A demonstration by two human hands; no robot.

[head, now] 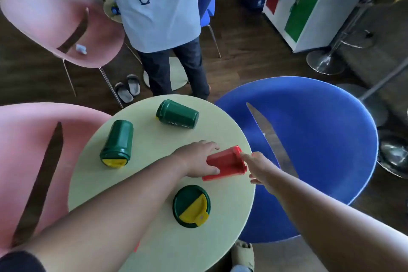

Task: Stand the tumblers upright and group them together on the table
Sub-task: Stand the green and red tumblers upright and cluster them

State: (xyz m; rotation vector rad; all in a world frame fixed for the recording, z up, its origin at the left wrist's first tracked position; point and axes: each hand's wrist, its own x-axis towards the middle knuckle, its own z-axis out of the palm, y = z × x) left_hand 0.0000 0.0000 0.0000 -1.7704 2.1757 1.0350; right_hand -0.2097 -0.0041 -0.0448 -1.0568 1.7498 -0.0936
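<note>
1. Gripping the red tumbler (227, 164): left hand (196, 160) is curled over its left side, thumb along the near edge, fingers over the top. The tumbler lies tilted on its side near the right edge of the round table (154, 249).
2. Right hand (260, 168) is at the tumbler's wider right end, fingertips touching the rim. Fingers look fairly straight; how much they wrap it, cannot tell.
3. Red tumbler: smooth matte plastic, tapered, with a flanged rim at the wide end.
4. Far green tumbler (177, 117) lies on its side near the back of the table, glossy dark green, white lettering on the wall.
5. Left green tumbler (117, 142) also lies on its side, yellow lid facing the camera, well apart from the other one.
6. Near green tumbler (191, 205) stands upright, seen from above: round green lid with a yellow flip tab. It is just beside the left forearm.
7. Table top is pale, smooth, circular. Bare surface shows in the middle, between the three green tumblers.
8. Edges: pink chair (33, 161) hugs the left rim, blue chair (309, 150) the right. A standing person (159, 17) in a light shirt is beyond the far edge.
</note>
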